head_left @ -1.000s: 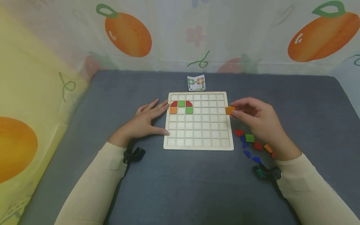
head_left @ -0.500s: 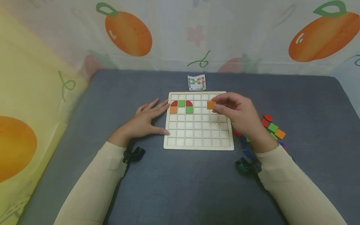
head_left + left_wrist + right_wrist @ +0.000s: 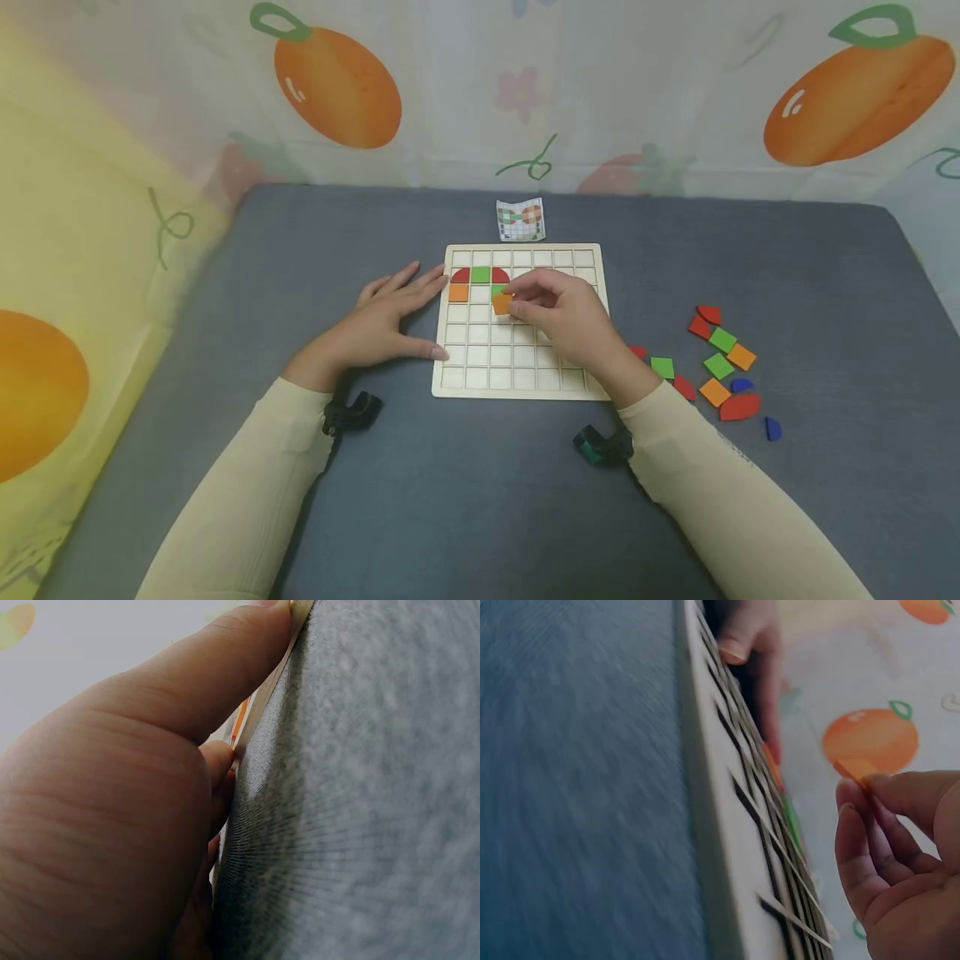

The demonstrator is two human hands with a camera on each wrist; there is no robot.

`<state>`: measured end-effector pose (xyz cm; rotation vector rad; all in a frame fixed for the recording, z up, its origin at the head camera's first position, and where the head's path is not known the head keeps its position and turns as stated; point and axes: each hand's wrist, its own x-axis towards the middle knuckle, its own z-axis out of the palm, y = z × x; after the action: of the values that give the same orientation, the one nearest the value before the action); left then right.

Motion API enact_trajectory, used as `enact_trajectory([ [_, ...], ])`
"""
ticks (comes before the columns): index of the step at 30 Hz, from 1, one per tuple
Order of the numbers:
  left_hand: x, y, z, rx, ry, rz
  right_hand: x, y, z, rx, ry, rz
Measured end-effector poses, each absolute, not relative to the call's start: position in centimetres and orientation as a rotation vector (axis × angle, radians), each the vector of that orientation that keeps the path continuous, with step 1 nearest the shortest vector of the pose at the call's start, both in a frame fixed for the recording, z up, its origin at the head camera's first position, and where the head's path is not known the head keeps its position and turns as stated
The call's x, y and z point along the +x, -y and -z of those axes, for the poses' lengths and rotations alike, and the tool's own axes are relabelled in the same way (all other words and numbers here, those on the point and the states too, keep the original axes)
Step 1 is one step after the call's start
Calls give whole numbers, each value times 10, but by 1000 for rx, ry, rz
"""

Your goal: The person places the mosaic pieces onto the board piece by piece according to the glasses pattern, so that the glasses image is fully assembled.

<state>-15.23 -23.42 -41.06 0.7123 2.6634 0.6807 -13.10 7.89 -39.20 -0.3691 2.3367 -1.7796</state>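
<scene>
Between thumb and fingertips, my right hand [image 3: 566,321] pinches an orange square tile [image 3: 502,305]; the right wrist view shows that tile [image 3: 853,769] held clear of the board. It hovers over the wooden grid board [image 3: 480,383], partly covering a green tile in the second filled row. My left hand [image 3: 378,327] lies spread along the board's left edge, thumb and fingertips touching it. In the board's upper left sit a red quarter-round tile [image 3: 461,275], a green square [image 3: 480,274], another red quarter-round [image 3: 499,274] and an orange square [image 3: 458,292].
Right of the board lie loose tiles: green squares [image 3: 723,339], orange squares [image 3: 742,357], red pieces [image 3: 740,407] and blue half-rounds [image 3: 773,429]. My right forearm hides part of this group. A small printed pattern card [image 3: 521,221] lies behind the board on the grey table [image 3: 465,500].
My right hand has carried the orange square tile leftward from the board's right edge to beside the green tile. More loose tiles are uncovered. The left hand stays in place.
</scene>
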Motion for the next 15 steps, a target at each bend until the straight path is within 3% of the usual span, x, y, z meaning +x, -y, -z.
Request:
enact_trajectory([
  [15, -153, 235, 410, 714, -2663, -679, -139, -52, 400, -349, -2472, 1543],
])
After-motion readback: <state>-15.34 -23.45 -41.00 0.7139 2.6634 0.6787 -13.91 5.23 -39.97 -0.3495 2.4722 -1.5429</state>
